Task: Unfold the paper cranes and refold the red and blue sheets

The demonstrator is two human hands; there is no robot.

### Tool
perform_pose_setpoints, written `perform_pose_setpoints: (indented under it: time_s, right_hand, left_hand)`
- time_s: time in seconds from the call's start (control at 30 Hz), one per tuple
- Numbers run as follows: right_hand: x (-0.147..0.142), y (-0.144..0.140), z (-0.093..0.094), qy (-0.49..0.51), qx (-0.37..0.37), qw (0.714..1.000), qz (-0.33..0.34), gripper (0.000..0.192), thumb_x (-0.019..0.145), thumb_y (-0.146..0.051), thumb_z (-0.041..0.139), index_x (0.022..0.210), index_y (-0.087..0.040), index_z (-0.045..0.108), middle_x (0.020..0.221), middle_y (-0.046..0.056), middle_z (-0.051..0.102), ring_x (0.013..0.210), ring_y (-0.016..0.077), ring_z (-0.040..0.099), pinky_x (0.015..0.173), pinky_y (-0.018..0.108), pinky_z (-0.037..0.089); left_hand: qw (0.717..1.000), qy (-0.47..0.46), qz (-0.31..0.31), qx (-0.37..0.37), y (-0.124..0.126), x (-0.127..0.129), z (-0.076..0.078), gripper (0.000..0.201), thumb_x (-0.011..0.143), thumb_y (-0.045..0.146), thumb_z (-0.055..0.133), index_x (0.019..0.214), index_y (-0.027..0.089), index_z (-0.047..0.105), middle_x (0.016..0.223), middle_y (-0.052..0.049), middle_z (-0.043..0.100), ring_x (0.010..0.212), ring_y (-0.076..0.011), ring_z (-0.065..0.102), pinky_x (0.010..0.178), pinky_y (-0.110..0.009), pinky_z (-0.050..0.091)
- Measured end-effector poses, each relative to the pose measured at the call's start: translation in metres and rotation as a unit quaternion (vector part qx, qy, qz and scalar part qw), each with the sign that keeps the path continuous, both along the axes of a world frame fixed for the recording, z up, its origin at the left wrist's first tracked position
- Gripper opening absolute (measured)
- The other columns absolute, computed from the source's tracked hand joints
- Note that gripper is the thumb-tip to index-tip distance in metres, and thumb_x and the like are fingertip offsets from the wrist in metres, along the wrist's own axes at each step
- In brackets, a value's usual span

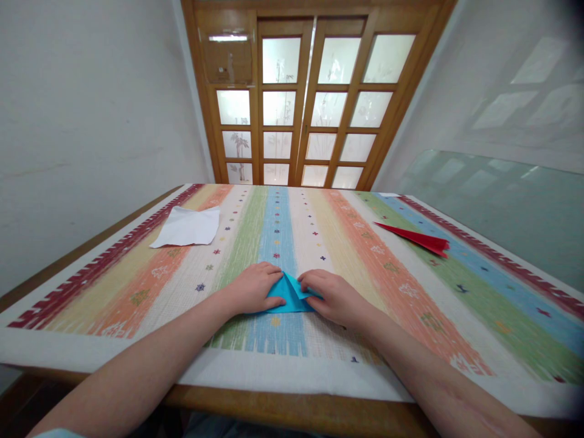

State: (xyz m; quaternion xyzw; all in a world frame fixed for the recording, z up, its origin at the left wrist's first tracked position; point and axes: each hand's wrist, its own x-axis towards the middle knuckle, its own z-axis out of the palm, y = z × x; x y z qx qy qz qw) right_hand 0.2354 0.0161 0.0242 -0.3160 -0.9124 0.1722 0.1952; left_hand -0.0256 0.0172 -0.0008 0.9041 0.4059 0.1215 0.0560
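Note:
A sheet of blue paper [288, 298], partly folded into a triangular shape, lies on the striped tablecloth close in front of me. My left hand [258, 287] presses on its left side, thumb along the lower part and fingers at the upper edge. With thumb and fingers closed together, my right hand [333, 295] pinches a raised flap at the paper's right side. Part of the paper is hidden under both hands.
A white sheet [187, 226] rests at the left of the tablecloth [237, 292]. To the right lies a folded red paper plane [415, 237]. Walls stand on both sides, a greenish glass panel [493, 213] at right, and a wooden glazed door [292, 91] behind.

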Motion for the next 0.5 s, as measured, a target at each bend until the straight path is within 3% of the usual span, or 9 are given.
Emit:
perform_pose_setpoints:
  time_s: [0.5]
  right_hand:
    - [-0.0074,-0.0056,-0.0018,-0.024,0.028,0.996,0.075,0.011,0.094,-0.022,0.062,0.096,-0.021,0.074,0.100,0.009,0.072,0.095,0.0220,0.065,0.085,0.035,0.049]
  left_hand:
    - [0.999,0.038,0.026,0.001,-0.0044,-0.0015,0.0046,0.069,0.090,0.062,0.059,0.142,0.016,0.054,0.145,-0.017,0.055,0.135,-0.0333,0.049,0.114,-0.044,0.034]
